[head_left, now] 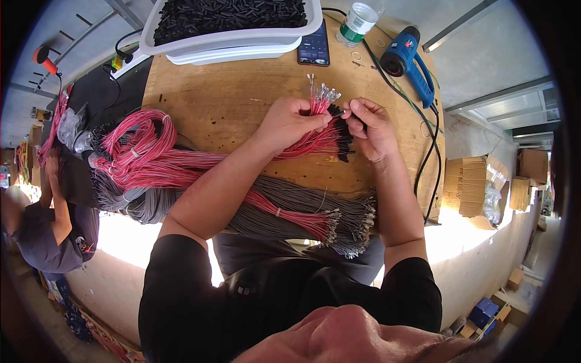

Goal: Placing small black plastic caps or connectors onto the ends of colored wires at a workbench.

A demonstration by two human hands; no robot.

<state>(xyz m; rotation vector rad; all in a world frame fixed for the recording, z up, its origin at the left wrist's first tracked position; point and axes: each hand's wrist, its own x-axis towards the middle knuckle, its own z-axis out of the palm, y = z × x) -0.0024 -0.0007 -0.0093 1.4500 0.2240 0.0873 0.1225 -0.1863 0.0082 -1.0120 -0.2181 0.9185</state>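
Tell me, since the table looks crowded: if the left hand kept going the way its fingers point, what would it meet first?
Likely the right hand: the left hand points right across the red wire bundle, and their fingertips nearly meet already, though depth is hard to judge.

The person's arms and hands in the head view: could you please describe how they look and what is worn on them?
Both arms are bare from the upper arm down, with short black sleeves ending above the elbows. The left hand and right hand wear no gloves, and no rings, watch or wristband show. The fingers are uncovered, with short nails. No markings show on the forearms.
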